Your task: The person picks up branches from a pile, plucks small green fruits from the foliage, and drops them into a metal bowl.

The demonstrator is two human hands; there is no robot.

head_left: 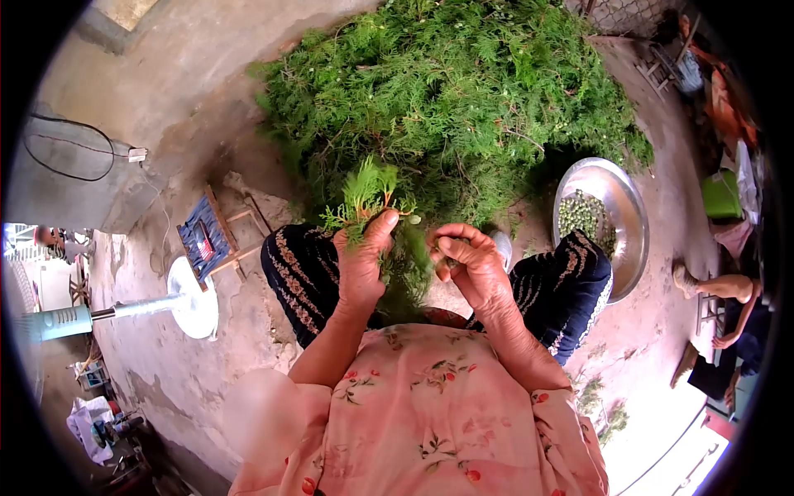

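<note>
Above our lap, our left hand (361,269) is clamped around the stem of a green sprig (368,194), which stands upright just in front of the heap of branches (447,91) on the floor. Our right hand (473,266) sits just beside it, fingers curled against the thumb; whether they pinch anything, we cannot tell. A metal bowl (626,194) lies near our right knee.

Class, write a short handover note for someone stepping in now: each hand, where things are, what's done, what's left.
Left hand: shut on a green sprig, upright above the lap.
Right hand: fingertips pinched beside the sprig; contents too small to tell.
Pile of green branches: on the ground ahead.
Metal bowl: right of the knees, holding small green pieces.
Done: some pieces in the bowl. Left: likely the large pile.
</note>
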